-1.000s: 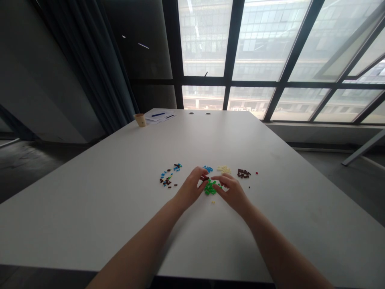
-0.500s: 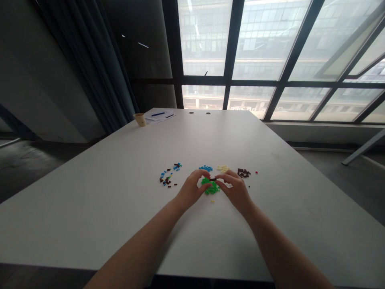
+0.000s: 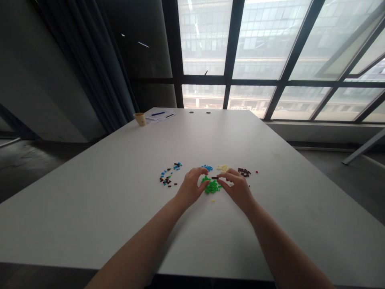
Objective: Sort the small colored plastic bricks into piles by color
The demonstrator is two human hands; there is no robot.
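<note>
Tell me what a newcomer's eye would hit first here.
Probably the heap of small bright green plastic pieces on the flat white table, between the bare left hand and bare right hand. Next, the dark brown oblong brick pinched in the right hand, just above the heap in the picture. Then the bright black-framed glass window across the upper right, beyond the table's far edge.

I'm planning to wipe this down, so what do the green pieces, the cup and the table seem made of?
Green pieces: probably plastic, going by their bright, even colour; finish too small to judge. Cup: likely paper, from its matte-looking tan, tapered wall. Table: perhaps laminate, smooth and white with a soft sheen.
</note>
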